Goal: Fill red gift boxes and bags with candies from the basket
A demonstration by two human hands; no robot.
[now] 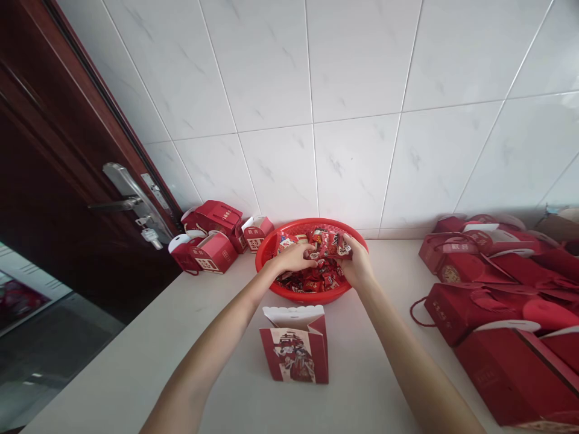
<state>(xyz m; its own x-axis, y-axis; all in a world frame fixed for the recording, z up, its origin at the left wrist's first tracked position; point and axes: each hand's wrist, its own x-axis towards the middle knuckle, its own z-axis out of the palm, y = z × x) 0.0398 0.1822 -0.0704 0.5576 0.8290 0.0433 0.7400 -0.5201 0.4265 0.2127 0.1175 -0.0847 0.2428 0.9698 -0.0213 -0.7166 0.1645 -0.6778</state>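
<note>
A round red plastic basket stands near the wall, with many small red wrapped packets in it. Over its right part, my right hand grips red wrapped packets between thumb and fingers. My left hand reaches in from the left, its fingers curled beside the same packets; whether it pinches one is too small to tell. Nearer to me, between my forearms, an upright red paper box with a printed picture has its top open.
Several red boxes stand left of the basket by the wall. Many more red boxes crowd the table's right side, one with a cord loop sticking out. A dark door with a metal handle is at the left.
</note>
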